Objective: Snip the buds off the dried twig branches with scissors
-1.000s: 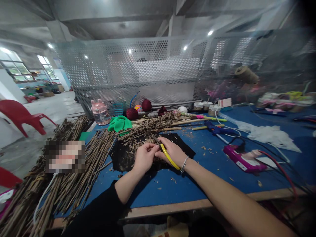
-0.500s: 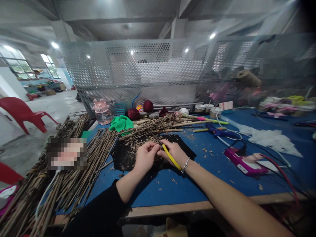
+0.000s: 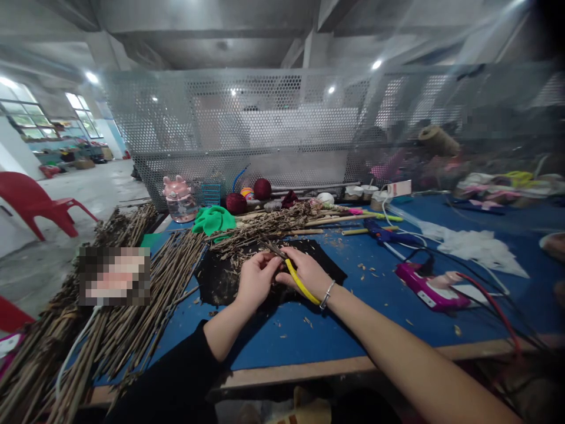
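Observation:
My left hand (image 3: pixel 255 278) is closed in a pinch, thumb against fingertips, over a black cloth (image 3: pixel 216 274). What it pinches is too small and hidden to make out. My right hand (image 3: pixel 304 272), with a silvery bracelet at the wrist, is wrapped round yellow-handled scissors (image 3: pixel 300 284). Their dark metal blades point up and left, just beyond the left fingertips. The two hands almost touch. Dry brown bits lie scattered on the cloth. Right behind the hands is a heap of dried plant stems (image 3: pixel 265 227) with withered heads.
Bundled brown sticks (image 3: pixel 145 300) cover the table's left side, with a blurred-out object on them. Behind stand a green cloth (image 3: pixel 214 221), a pink-topped bottle (image 3: pixel 180 200) and yarn balls (image 3: pixel 262 188). To the right lie a blue glue gun (image 3: pixel 388 234), a purple power strip (image 3: pixel 430 287), cables and white plastic (image 3: pixel 477 250).
The scissors' blades have tilted further left and show more beyond the right hand. Both hands stay close together over the cloth. The whole view has shifted slightly.

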`<state>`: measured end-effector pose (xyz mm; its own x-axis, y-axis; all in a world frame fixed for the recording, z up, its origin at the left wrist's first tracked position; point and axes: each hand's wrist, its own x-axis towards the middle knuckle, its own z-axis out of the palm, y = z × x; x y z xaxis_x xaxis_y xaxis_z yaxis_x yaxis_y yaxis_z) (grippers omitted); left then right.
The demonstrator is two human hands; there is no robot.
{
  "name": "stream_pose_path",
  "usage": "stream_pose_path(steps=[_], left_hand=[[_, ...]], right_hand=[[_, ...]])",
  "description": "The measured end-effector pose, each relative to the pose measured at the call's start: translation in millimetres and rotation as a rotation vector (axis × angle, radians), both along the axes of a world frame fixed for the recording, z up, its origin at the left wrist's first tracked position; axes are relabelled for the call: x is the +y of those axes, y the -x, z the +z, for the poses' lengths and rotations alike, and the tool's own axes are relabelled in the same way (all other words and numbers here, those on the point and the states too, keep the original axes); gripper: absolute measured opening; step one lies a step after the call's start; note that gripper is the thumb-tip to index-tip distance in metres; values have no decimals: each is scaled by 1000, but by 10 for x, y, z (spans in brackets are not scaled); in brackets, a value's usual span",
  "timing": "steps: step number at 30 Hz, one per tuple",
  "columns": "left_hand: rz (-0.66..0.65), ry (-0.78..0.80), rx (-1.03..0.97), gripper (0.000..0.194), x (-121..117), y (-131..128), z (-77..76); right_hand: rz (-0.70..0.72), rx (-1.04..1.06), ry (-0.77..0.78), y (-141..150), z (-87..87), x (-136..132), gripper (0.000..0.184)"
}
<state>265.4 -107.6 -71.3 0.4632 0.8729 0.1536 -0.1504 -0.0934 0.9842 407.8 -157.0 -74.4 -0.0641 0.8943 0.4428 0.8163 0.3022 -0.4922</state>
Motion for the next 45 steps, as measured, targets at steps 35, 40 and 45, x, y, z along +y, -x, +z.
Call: stream_pose_path(steps=[35, 40, 45], left_hand=[[48, -120, 119, 23, -21, 16, -1], [-5, -113, 62, 24, -40, 15, 31], [-34, -136, 43, 24, -37, 15, 38]], right_hand=[[-69, -37, -12, -18, 26, -23, 56], [-58, -90, -34, -18, 20, -25, 61], [-55, -94, -49, -7, 39, -25, 61]])
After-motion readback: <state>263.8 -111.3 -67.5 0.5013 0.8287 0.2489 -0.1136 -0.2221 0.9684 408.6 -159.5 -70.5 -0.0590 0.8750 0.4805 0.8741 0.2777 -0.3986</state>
